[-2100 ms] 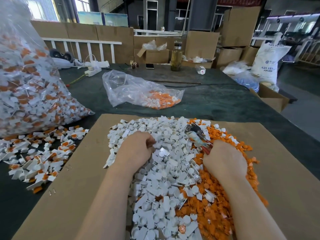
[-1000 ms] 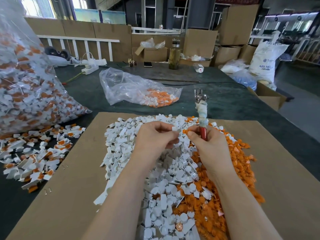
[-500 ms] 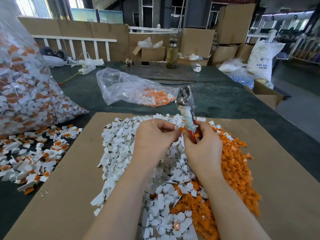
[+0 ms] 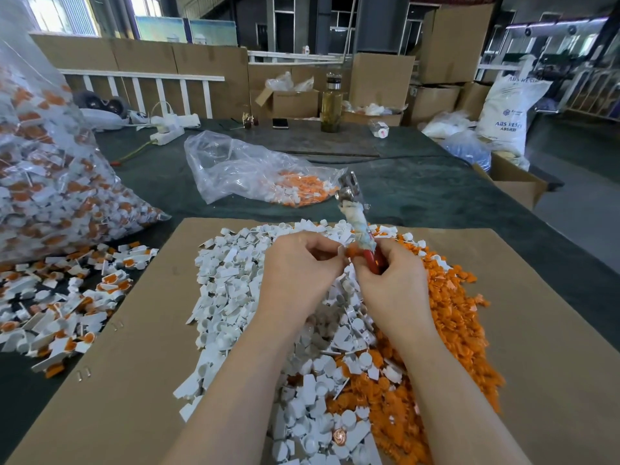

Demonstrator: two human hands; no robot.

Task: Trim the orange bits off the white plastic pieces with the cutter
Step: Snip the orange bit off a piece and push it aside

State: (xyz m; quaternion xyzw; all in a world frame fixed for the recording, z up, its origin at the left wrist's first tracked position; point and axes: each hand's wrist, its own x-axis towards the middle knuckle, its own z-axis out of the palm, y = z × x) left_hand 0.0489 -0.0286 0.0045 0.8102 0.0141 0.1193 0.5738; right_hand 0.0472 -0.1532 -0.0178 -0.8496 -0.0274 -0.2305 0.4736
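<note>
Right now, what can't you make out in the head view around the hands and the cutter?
- Small white-and-orange plastic piece: mostly hidden between the left hand and right hand; its shape is unclear.
- Red-handled metal cutter: lower handles are covered by the right hand; the blurred head leaves the jaws unreadable.
- White printed sack: its lettering is partly folded and too small.

cutter (image 4: 353, 209) upright, white pieces (image 4: 235, 283) heaped, orange bits (image 4: 449, 297) beside

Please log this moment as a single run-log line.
left hand: pinches white piece | right hand: holds cutter, head up | stage: between cuts
</note>
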